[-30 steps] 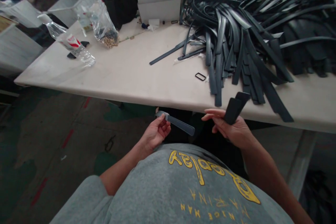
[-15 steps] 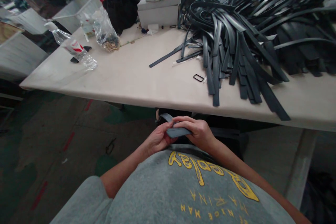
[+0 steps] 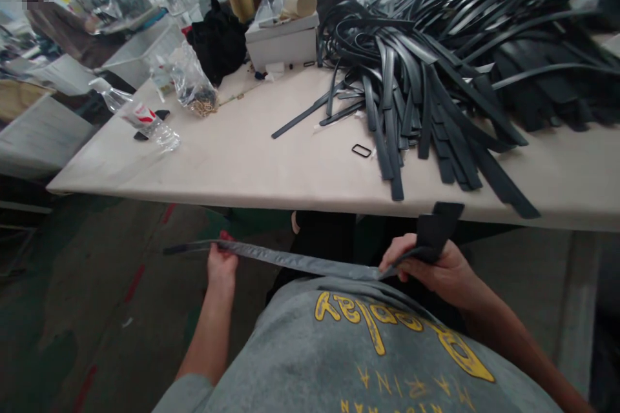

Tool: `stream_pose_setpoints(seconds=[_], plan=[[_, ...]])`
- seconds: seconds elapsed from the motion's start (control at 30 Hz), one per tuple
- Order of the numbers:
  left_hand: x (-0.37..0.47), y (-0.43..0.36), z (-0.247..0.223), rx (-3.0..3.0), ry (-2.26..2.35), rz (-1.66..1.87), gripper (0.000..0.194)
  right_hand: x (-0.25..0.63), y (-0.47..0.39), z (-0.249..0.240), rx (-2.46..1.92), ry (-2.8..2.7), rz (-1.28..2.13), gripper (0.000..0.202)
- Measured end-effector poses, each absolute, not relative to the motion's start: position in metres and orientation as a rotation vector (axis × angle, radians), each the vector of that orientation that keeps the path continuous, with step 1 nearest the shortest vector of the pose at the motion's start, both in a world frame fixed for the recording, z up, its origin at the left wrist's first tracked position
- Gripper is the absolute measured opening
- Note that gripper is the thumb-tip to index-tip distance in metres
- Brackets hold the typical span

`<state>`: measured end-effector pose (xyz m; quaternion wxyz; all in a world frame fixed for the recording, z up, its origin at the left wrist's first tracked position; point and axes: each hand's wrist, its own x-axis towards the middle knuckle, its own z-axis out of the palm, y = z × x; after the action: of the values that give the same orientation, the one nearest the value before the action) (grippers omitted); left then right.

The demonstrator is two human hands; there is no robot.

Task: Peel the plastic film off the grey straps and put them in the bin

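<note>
A long dark strap (image 3: 300,262) is stretched between my hands in front of my shirt, below the table edge. My left hand (image 3: 223,261) pinches it toward its far left end, and a short tail sticks out past the fingers. My right hand (image 3: 431,268) grips the other end, where wide dark flaps stand up above the fingers. A large heap of black straps (image 3: 411,77) lies on the table beyond my right hand, several ends pointing toward me. Beside the heap rests a black rectangular ring (image 3: 361,151).
The pale table (image 3: 232,161) spans the view. On its left are a plastic bottle (image 3: 145,117) and a clear bag of small metal parts (image 3: 194,87). Farther back stand a black bag (image 3: 217,42) and a white box (image 3: 283,45). A person (image 3: 68,32) is at the far left.
My hands have moved apart, the left one to the left and the right one to the right. The strap, bunched between them before, is now drawn out long.
</note>
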<state>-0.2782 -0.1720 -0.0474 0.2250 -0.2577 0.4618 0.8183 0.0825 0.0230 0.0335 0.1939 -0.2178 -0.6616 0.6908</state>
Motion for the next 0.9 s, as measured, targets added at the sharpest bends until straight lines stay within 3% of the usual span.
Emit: stream_pose_setpoints(seconds=[0.17, 0.33, 0.57, 0.77, 0.9], plan=[[-0.262, -0.155, -0.014, -0.245, 1.511, 2.316, 0.02, 0.074, 0.021, 0.03, -0.617, -1.754, 2.044, 0.029], [-0.189, -0.102, 0.015, 0.667, 1.514, 1.653, 0.033, 0.066, 0.037, 0.033, -0.664, -1.557, 1.894, 0.026], [-0.123, -0.06, 0.022, 1.079, 1.293, 0.883, 0.039, 0.082, 0.053, 0.047, -0.639, -1.436, 1.676, 0.022], [-0.104, -0.033, 0.036, 1.14, 1.095, 0.85, 0.06, 0.102, 0.049, 0.053, -0.786, -1.526, 1.396, 0.023], [-0.079, -0.017, 0.042, 1.215, 1.197, 0.848, 0.039, 0.111, 0.046, 0.06, -0.957, -1.526, 1.252, 0.027]])
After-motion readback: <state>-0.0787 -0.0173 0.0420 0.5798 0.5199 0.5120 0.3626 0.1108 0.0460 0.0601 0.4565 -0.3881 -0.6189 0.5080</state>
